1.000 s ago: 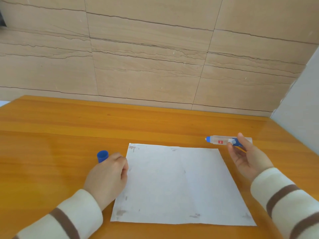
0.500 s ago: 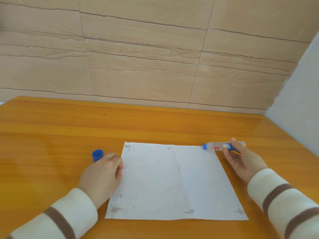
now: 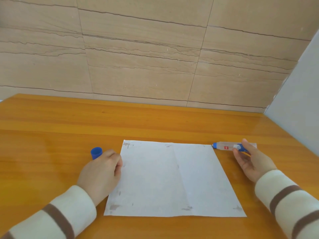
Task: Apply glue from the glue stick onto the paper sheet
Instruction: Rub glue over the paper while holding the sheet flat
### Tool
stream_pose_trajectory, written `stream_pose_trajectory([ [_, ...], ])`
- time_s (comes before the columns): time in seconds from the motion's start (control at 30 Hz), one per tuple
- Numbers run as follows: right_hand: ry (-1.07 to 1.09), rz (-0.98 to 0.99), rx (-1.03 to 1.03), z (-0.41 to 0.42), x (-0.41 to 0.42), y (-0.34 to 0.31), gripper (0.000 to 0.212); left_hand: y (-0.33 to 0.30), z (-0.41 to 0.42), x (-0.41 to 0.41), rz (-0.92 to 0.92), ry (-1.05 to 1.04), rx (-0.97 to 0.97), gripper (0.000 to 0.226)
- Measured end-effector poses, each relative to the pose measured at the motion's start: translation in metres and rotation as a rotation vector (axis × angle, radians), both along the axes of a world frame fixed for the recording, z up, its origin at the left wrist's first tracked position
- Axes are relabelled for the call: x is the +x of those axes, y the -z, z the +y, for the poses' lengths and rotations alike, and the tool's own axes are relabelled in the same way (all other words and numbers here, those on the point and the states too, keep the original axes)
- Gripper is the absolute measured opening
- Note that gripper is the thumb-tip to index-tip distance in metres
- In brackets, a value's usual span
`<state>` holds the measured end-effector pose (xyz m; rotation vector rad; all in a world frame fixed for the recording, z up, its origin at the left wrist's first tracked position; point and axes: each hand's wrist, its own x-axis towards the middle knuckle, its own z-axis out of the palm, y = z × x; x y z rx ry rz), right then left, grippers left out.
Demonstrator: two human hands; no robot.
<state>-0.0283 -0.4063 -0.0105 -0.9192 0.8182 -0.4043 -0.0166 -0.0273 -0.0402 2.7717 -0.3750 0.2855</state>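
A white paper sheet [image 3: 172,180] with a centre crease and faint smudges lies flat on the orange wooden table [image 3: 51,128]. My right hand [image 3: 253,163] grips the glue stick [image 3: 226,147], a clear tube with a blue tip. The tube lies nearly level, pointing left, its tip right at the sheet's far right corner. My left hand [image 3: 101,173] is curled in a loose fist resting on the sheet's left edge, with nothing in it. The blue cap [image 3: 96,152] stands on the table just beyond that hand.
A beige stone-look wall [image 3: 146,57] rises behind the table's far edge. A grey panel [image 3: 300,100] stands along the right side. Both striped cream sleeves reach in from the near edge.
My right hand has brought the glue stick down and left, from above the table to the sheet's far right corner. My left hand has stayed by the sheet's left edge.
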Motion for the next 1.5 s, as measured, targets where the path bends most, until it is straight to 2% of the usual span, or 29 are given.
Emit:
stream_pose_trajectory([
  [0.23,0.013,-0.165,0.108,0.016,-0.007,-0.007,0.038,-0.002,0.003,-0.004,-0.01,0.018,-0.049,0.006],
  [0.4,-0.157,-0.222,0.134,0.055,-0.013,-0.014,0.031,-0.004,0.006,-0.006,0.005,0.034,-0.105,0.008],
  [0.63,-0.405,-0.206,0.13,0.133,-0.013,-0.007,0.016,-0.005,0.01,-0.009,0.031,0.026,-0.149,0.009],
  [0.9,-0.593,-0.175,0.081,0.199,-0.011,0.007,0.017,-0.001,0.014,-0.011,0.054,0.019,-0.213,0.008],
  [1.23,-0.675,-0.121,0.005,0.221,-0.006,0.014,0.023,0.005,0.017,-0.007,0.044,-0.007,-0.204,0.01],
  [1.5,-0.646,-0.109,-0.012,0.21,-0.007,0.013,0.024,0.007,0.016,-0.006,0.042,-0.01,-0.198,0.011],
])
